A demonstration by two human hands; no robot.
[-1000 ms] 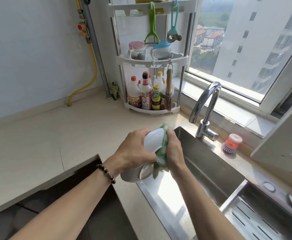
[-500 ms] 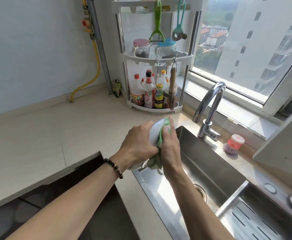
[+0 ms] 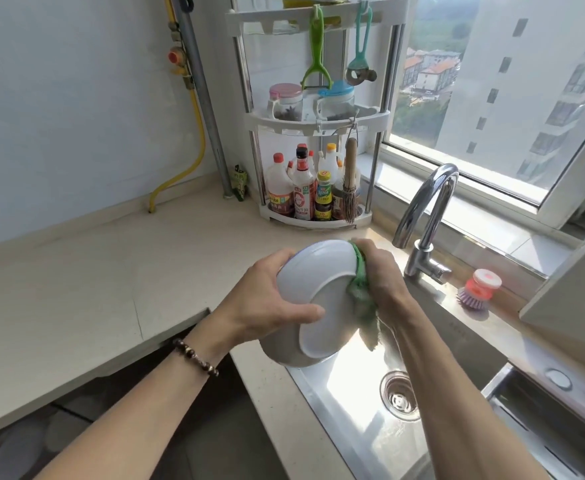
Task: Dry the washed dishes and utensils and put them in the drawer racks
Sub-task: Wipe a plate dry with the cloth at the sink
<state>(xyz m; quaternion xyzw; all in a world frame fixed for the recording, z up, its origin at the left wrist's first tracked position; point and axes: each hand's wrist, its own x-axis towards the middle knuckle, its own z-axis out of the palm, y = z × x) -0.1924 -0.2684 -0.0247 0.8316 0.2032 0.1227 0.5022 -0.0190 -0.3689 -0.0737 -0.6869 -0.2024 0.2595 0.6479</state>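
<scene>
A white bowl [image 3: 319,282] is held tilted over the left edge of the steel sink [image 3: 370,431], its underside toward me. My left hand [image 3: 267,299] grips its left side, thumb across the base. My right hand [image 3: 381,271] holds a green cloth [image 3: 362,299] bunched against the bowl's right rim; the cloth's tail hangs below. An open drawer [image 3: 194,427] lies dark at lower left, with pale round dishes dimly seen inside.
A curved tap [image 3: 426,216] stands behind the sink. A corner rack [image 3: 312,133] with bottles and jars sits at the back. A pink and purple dish brush [image 3: 480,289] rests on the sill ledge. A beige counter [image 3: 76,278] spreads left.
The bowl has turned in my hands so its base now faces me. My right hand with the cloth has slid to the upper right rim.
</scene>
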